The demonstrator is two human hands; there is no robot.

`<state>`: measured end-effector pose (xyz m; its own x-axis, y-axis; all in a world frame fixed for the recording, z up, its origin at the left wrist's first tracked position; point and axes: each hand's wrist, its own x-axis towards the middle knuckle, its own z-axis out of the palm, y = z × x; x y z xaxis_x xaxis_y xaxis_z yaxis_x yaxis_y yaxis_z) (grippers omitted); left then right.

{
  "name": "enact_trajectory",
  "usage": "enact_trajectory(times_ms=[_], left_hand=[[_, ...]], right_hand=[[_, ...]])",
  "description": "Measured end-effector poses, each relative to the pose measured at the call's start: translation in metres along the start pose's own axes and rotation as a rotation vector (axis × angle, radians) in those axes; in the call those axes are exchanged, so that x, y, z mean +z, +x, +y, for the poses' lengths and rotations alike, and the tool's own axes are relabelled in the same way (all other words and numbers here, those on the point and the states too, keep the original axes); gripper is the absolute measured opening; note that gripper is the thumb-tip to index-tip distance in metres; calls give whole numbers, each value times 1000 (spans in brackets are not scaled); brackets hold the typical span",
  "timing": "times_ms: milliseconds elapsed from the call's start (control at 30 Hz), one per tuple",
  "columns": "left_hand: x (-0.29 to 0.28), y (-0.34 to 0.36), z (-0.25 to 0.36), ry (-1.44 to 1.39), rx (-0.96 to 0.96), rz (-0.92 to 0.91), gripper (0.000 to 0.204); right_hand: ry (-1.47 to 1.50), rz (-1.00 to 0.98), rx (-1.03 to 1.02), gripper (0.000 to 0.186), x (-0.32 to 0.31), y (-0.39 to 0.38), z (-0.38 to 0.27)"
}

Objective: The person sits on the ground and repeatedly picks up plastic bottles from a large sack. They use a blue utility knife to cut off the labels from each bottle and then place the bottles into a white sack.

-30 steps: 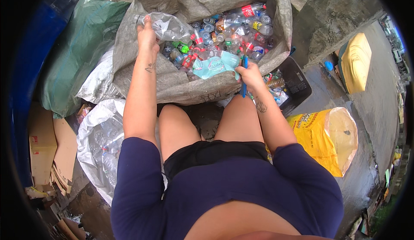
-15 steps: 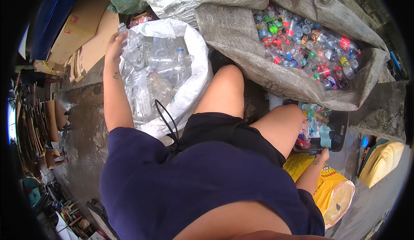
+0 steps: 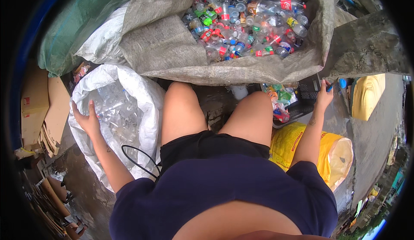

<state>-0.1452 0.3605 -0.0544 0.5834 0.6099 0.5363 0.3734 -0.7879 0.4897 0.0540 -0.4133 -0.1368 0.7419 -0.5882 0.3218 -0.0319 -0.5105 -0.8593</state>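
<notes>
My left hand (image 3: 88, 121) is held over the edge of a white woven sack (image 3: 148, 97), thumb and fingers spread with nothing between them. Inside the sack lie clear plastic bottles (image 3: 120, 115) without labels. Beside the right end of a black plastic crate (image 3: 308, 91), my right hand (image 3: 323, 98) is closed around a thin tool with a blue handle (image 3: 329, 87); its working end cannot be made out. Coloured wrappers and plastic scraps (image 3: 280, 102) lie in the crate. Ahead, a large grey woven sack (image 3: 241, 75) gapes, filled with capped plastic bottles (image 3: 246, 28).
A yellow printed sack (image 3: 286, 143) lies under my right forearm. Flattened cardboard (image 3: 56, 110) leans at the left, below a green bag (image 3: 64, 46). A concrete block (image 3: 366, 46) stands at the far right, near a yellow-covered bundle (image 3: 368, 97). A black cord loop (image 3: 138, 147) hangs by my left thigh.
My left hand has let go of a clear bottle, which is now among the others in the white sack. The view has swung to the right. My right hand keeps the blue-handled tool.
</notes>
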Motion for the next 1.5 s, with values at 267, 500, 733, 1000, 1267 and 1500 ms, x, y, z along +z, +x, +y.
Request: enact_trajectory(times_ms=[267,500,733,1000,1267,1500], left_hand=[[58,-1,63,-140,-126,-110,65],[84,11,37,-132,-228,-180,57],[105,33,21,26,-250,-272,57],[148,53,61,-300,-227,-256,55],[244,58,233,-1293,-430,-799,51],[211,17,322,-1572,-308,-960,43]], right_hand=[[-339,-1132,-280,37,258,-12,-160],[-636,-1457,166,49,508,-99,-41],[-812,-1078,389,78,619,-159,9],[-98,-1230,521,79,550,-107,-59],[-39,-1077,-386,74,318,-86,-264],[103,-1023,-281,56,205,-96,-277]])
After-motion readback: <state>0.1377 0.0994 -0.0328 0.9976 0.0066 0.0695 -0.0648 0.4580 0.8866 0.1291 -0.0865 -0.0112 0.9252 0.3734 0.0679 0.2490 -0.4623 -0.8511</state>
